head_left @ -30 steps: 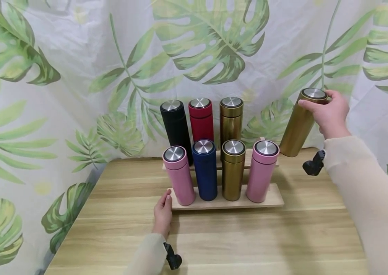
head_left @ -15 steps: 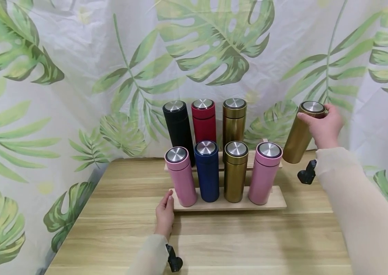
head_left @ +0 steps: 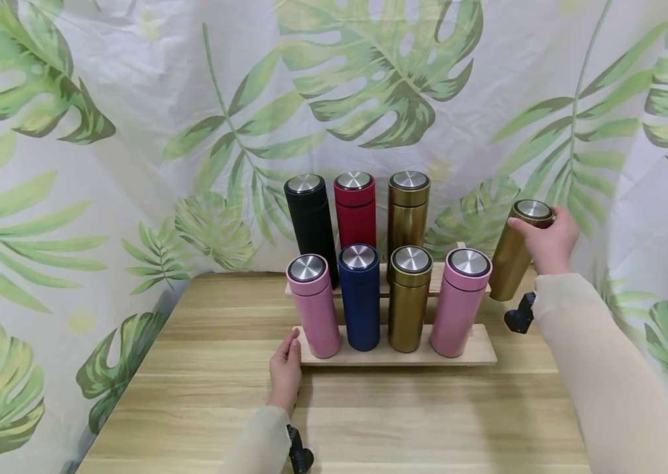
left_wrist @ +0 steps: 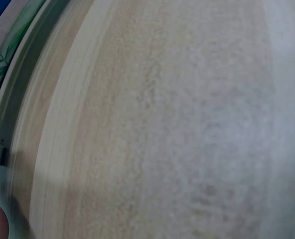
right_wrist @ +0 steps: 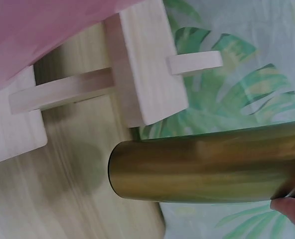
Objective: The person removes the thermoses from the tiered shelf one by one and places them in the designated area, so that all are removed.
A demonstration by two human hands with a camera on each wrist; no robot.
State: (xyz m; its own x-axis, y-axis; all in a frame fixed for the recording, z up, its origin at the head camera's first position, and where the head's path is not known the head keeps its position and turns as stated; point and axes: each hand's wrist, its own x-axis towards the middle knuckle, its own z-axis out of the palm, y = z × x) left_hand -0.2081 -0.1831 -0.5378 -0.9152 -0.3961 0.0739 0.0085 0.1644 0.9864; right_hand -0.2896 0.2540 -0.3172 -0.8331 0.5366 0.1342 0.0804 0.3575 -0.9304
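Note:
A gold thermos bottle with a steel-topped lid is gripped near its top by my right hand. It leans beside the right end of the two-tier wooden rack; in the right wrist view its base hangs just past the rack's back board, seemingly above the table. My left hand holds the left end of the rack's front board, beside a pink thermos. Also on the front board are a blue thermos, a gold thermos and another pink thermos.
On the rack's rear board stand a black thermos, a red thermos and a gold thermos, left to centre. The rear board's right part, behind the pink thermos, bears no bottle. A leaf-print cloth hangs behind the wooden table.
My right hand has lowered the gold thermos and brought it slightly left, closer to the rack's right end. My left hand keeps its place on the rack; the whole view has shifted slightly.

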